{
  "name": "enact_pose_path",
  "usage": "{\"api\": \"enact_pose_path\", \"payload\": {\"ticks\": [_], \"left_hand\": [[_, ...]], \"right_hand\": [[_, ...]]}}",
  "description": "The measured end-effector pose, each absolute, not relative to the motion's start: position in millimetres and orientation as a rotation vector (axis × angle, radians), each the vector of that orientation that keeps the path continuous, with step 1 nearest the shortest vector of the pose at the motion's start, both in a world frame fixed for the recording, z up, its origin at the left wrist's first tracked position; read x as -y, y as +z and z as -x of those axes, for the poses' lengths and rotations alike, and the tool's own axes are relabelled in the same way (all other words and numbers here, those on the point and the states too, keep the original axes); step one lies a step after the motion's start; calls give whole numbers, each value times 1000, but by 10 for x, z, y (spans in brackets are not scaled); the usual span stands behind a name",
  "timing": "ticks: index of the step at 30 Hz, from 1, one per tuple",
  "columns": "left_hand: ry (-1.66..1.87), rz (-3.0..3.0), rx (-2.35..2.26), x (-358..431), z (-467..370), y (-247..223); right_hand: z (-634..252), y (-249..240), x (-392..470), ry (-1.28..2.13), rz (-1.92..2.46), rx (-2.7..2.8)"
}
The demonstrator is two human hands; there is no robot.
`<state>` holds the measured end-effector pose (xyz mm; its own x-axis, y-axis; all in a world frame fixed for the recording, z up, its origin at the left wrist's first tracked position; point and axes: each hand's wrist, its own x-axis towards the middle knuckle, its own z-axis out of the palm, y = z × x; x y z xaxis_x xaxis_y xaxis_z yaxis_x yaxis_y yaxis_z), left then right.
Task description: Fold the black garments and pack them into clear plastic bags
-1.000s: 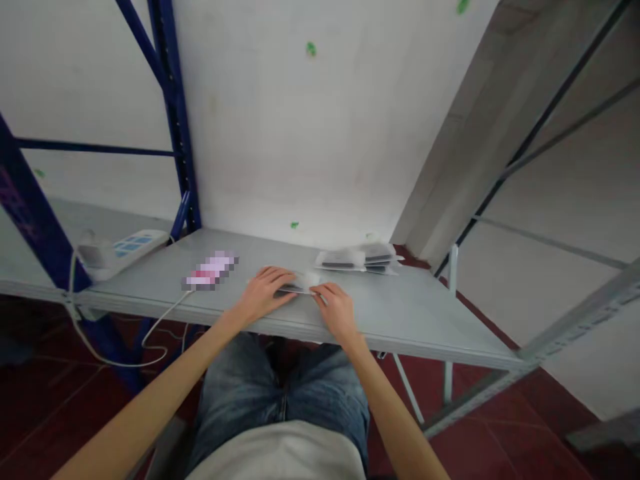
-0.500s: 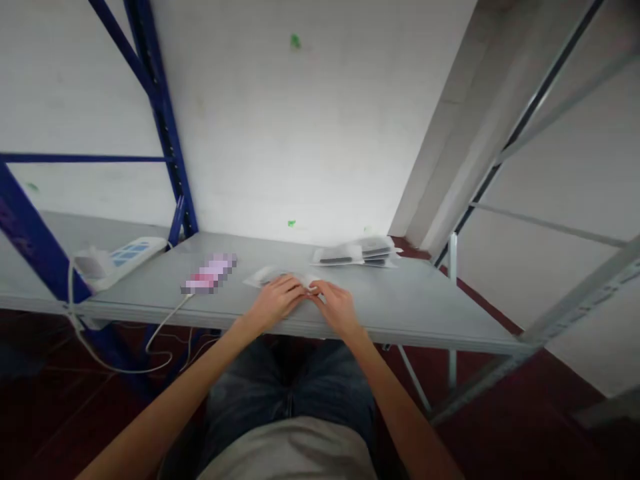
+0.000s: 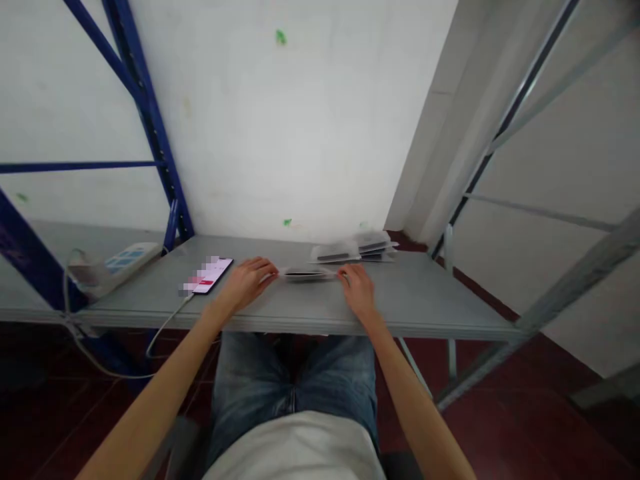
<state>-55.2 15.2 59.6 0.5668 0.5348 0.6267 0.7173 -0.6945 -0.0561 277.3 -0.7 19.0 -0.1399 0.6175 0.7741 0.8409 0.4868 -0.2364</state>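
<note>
A whitish, see-through packet (image 3: 306,274) with a dark flat item in it is stretched between my two hands, just above or on the grey shelf top (image 3: 280,313). My left hand (image 3: 249,281) pinches its left end between thumb and fingers. At the other end, my right hand (image 3: 357,287) grips the right edge. Behind my right hand lies a pile of similar packets (image 3: 357,248), some overlapping. What exactly the dark item is, I cannot make out.
Left of my left hand lies a lit phone (image 3: 214,275) with a white cable (image 3: 173,317) running over the front edge. A white power strip (image 3: 127,263) sits farther left. Blue rack posts (image 3: 155,127) stand left, grey metal bars (image 3: 575,287) right, and a white wall behind.
My hands were close together at the packet's near edge; now they have moved apart to its two ends. The packet now lies straight between them. The view has shifted slightly.
</note>
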Motion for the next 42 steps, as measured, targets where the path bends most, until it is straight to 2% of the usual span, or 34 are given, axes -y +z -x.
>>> {"api": "enact_pose_path", "payload": {"ticks": [7,11,14,19,25,33,42], "left_hand": [[-716,2769,1094,162,162,651],[-825,2823,1019,215,-71,536],[-963,2718,1188,116,-68,360],[-752,2735,1488,-14,86,124],[-662,2731,1316,145,35,239],[-598,2683,1229,278,-115,326],[-608,2800,1116,254,-66,366]], "right_hand": [[-2563,128,77,-323,1316,1825],[-2401,104,110,-212,1327,1862],[-2359,74,90,-113,1341,1827],[-2360,-3,41,73,1374,1823],[-2313,-19,68,161,1532,1817],[-2384,92,20,496,1661,1688],[-2438,79,-48,684,1525,1605]]}}
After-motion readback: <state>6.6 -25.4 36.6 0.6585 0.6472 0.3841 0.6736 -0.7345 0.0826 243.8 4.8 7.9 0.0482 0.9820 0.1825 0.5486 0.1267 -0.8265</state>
